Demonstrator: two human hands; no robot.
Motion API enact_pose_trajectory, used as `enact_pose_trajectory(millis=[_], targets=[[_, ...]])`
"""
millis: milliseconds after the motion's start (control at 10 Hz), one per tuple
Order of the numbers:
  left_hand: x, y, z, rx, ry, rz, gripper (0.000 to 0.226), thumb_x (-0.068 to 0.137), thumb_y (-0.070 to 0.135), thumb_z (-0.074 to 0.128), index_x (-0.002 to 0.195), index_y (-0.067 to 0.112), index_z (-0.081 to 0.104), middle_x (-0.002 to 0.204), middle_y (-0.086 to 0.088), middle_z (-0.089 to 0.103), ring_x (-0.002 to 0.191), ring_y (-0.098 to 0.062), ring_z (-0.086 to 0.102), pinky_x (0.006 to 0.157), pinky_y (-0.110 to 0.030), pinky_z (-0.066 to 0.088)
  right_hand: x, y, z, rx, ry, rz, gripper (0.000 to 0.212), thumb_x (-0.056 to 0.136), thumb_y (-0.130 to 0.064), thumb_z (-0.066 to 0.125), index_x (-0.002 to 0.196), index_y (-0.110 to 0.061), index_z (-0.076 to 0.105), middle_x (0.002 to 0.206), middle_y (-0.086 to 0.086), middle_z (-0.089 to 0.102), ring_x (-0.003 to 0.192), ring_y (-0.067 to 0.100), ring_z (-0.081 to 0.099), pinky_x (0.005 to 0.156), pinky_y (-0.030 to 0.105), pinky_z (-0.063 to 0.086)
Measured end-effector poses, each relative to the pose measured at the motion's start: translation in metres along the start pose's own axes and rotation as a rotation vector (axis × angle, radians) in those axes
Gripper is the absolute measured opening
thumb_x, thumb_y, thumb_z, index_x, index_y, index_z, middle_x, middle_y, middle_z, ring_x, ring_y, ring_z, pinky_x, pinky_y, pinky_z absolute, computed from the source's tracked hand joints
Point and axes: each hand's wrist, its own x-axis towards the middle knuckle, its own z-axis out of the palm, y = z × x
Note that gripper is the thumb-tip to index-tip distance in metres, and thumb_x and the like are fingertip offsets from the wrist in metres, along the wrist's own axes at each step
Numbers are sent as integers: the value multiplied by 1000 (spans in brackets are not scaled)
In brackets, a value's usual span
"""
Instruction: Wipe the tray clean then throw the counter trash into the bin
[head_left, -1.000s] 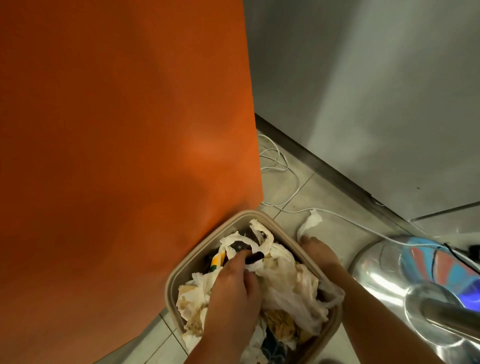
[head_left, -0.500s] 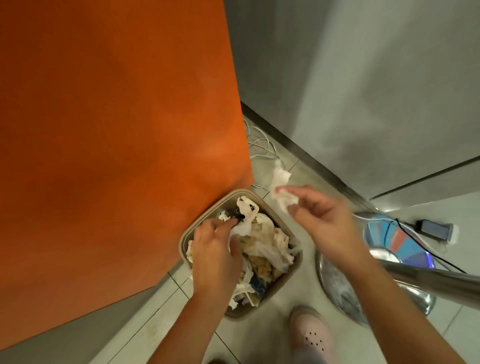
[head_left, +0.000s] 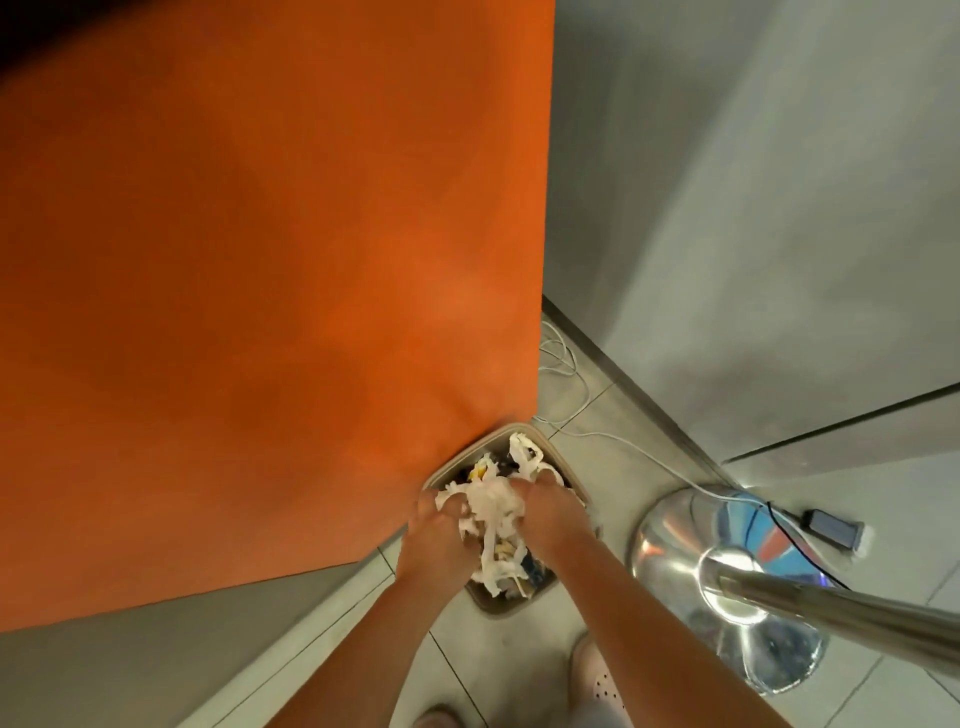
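A beige bin (head_left: 559, 458) stands on the tiled floor at the foot of an orange cloth, packed with crumpled white tissue trash (head_left: 492, 503) and darker scraps. Both my hands are down in it. My left hand (head_left: 431, 540) grips the left side of the tissue clump, with fingers curled into it. My right hand (head_left: 551, 515) holds the clump's right side, its fingertips buried in the paper. No tray is in view.
An orange cloth (head_left: 260, 312) hangs over the counter side on the left. A shiny metal stand base (head_left: 675, 545) and its pole (head_left: 857, 618) stand right of the bin. A white cable (head_left: 574, 395) and a dark device (head_left: 831, 531) lie on the floor. My shoe (head_left: 597, 680) is below.
My right hand, which pinched a tissue piece above the bin, has come down onto the pile. My left hand stayed in the bin. The camera has pulled back higher.
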Motion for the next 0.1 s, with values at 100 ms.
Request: enact_pose_trajectory(millis=[100], targets=[[-13, 2, -24, -76, 45, -7, 50, 84, 21, 57, 133, 25, 48, 147, -6, 28, 135, -26, 30, 110, -37, 31, -21, -19, -33, 23, 0, 10, 54, 92, -23, 53, 143, -27, 35, 144, 9, 31, 115, 27, 55, 96, 36, 46]])
